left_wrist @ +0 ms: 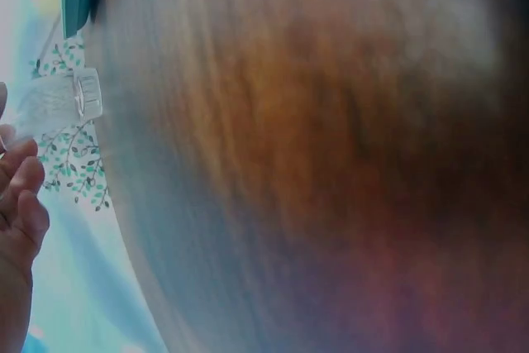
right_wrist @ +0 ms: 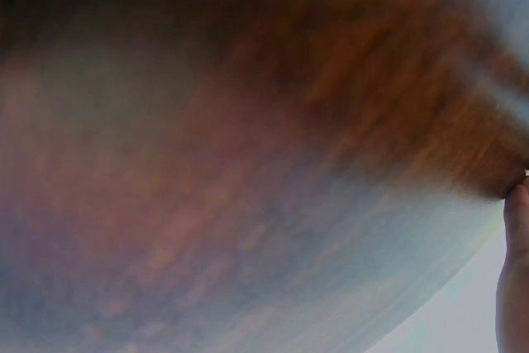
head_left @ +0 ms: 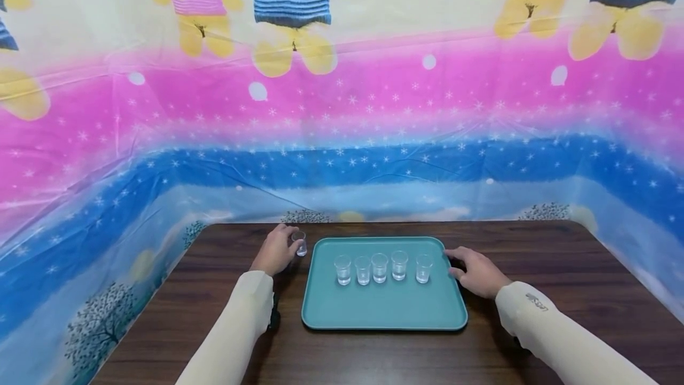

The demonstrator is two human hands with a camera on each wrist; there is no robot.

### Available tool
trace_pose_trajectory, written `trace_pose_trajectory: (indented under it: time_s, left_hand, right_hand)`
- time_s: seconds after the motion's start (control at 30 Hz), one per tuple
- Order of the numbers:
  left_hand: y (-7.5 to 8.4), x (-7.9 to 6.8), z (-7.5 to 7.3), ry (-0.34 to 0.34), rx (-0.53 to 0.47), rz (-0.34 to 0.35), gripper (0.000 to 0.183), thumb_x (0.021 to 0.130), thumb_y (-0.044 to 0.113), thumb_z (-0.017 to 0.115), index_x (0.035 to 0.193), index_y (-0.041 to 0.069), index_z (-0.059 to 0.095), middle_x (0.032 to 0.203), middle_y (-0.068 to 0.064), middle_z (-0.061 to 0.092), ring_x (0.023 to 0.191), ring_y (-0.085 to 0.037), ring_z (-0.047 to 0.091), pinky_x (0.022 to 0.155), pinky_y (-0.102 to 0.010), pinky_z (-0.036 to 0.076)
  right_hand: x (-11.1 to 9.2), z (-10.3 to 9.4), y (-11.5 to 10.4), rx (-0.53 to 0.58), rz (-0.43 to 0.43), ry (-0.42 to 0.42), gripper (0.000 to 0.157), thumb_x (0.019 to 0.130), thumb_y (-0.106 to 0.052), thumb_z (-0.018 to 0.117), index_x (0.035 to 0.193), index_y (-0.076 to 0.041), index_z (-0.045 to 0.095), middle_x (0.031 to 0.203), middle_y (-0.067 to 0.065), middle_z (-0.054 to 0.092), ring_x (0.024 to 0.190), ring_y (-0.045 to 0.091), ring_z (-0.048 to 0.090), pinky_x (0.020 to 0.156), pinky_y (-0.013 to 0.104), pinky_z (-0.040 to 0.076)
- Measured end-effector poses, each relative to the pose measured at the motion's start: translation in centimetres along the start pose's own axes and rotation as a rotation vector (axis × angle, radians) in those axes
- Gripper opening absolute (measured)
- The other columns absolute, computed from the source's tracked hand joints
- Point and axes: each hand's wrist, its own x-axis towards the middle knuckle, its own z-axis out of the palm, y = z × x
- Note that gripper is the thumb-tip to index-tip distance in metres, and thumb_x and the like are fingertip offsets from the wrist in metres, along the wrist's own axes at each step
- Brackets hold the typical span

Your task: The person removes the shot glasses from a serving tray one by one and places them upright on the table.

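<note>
In the head view my left hand (head_left: pixel 276 251) pinches a small clear shot glass (head_left: pixel 301 245) by its upper part, left of the teal tray (head_left: pixel 385 314). The left wrist view shows that glass (left_wrist: pixel 58 98) with its thick base on or close to the tabletop, and fingertips at its rim. On the tray stand several similar clear glasses (head_left: pixel 379 268) in a rough row, with what looks like clear liquid low in them. At the tray's right edge rests my right hand (head_left: pixel 477 272), its fingers extended and touching the rim. Its wrist view catches only part of a finger.
A dark wood-grain table (head_left: pixel 176 314) carries the tray. Behind it and along both sides hangs a patterned cloth (head_left: pixel 342 165) with pink and blue bands. The table's far edge lies just behind the tray and the left hand.
</note>
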Motion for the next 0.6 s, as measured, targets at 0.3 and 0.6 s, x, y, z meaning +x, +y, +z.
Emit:
trace_pose_trajectory:
  time_s: [0.3,0.6]
  left_hand:
    - [2.2,0.0,-0.9,0.1,0.02,0.253,0.029,0.081,0.027,0.06,0.106,0.013,0.058,0.09,-0.003,0.049,0.077,-0.016,0.044,0.063,-0.029,0.038]
    - [4.7,-1.1,-0.8,-0.056,-0.006,0.326,0.034,0.081,0.041,0.055,0.106,0.019,0.057,0.085,0.012,0.043,0.068,-0.008,0.04,0.057,-0.023,0.037]
  right_hand:
    - [0.1,-0.3,-0.1,-0.007,-0.007,0.006,0.045,0.085,-0.016,0.054,0.127,-0.007,0.041,0.118,0.011,0.046,0.11,0.031,0.041,0.084,0.05,0.033]
    - [0.0,0.1,0.2,0.013,-0.001,-0.002,0.046,0.085,-0.017,0.055,0.128,-0.008,0.041,0.121,0.012,0.044,0.111,0.032,0.039,0.084,0.051,0.032]
